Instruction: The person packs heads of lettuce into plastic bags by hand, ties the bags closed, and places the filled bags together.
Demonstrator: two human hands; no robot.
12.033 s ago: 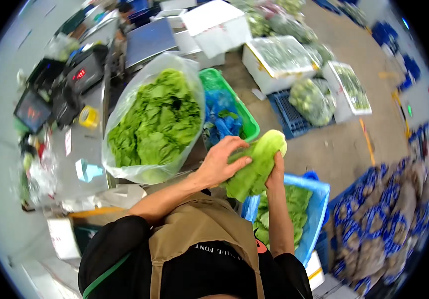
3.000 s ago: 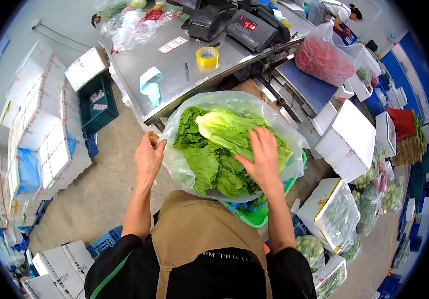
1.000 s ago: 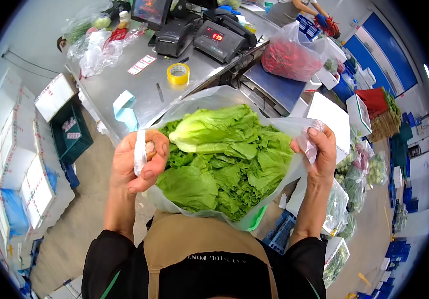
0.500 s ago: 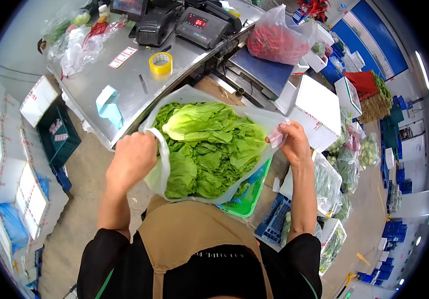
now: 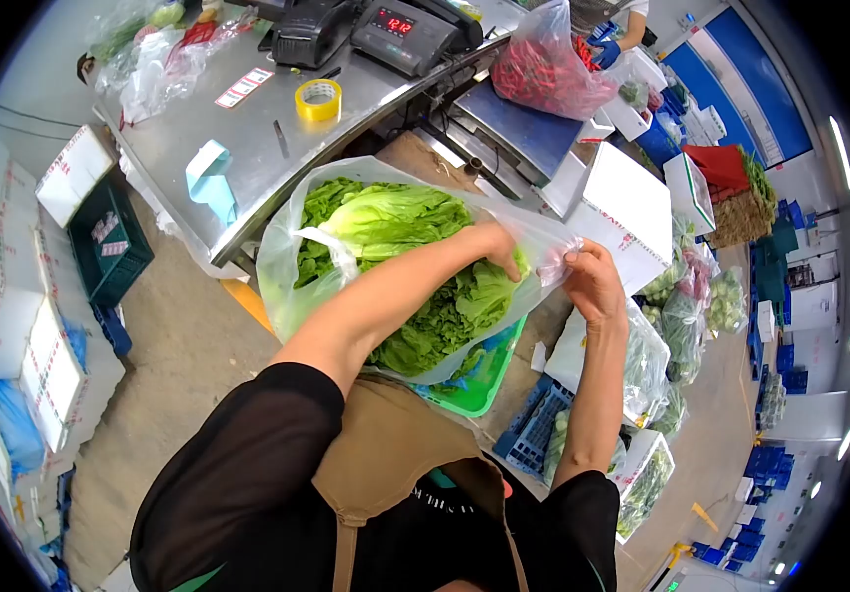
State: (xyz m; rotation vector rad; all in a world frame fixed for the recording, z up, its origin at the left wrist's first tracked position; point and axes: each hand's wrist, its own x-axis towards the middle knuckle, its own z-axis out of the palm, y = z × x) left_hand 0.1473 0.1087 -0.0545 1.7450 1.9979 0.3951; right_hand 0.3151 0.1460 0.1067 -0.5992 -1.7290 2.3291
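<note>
A: What step is shown?

B: Handling of the bag's mouth, as judged from the posture. The clear bag [image 5: 282,252] stands open before the person, with heads of lettuce [image 5: 395,212] inside. The left forearm crosses over the leaves, and the left hand [image 5: 494,245] reaches to the bag's right side.

A: And the grips?

B: The right hand [image 5: 595,284] is closed in a pinch, thumb against fingers, on the gathered plastic at the bag's right corner. The left hand is curled and turned down; whether it holds leaf, plastic or nothing cannot be told. On the far left, a white handle [image 5: 334,247] lies loose over the lettuce.

A: What surrounds the bag?

B: A green basket [image 5: 489,380] shows past its lower right edge. Beyond lies the metal table [image 5: 178,138], bearing a roll of tape [image 5: 318,101].

A: What does any move from here call for?

B: In judgement, a steady right pinch, so the mouth stays open, and a light left hand, so the leaves are not crushed.
</note>
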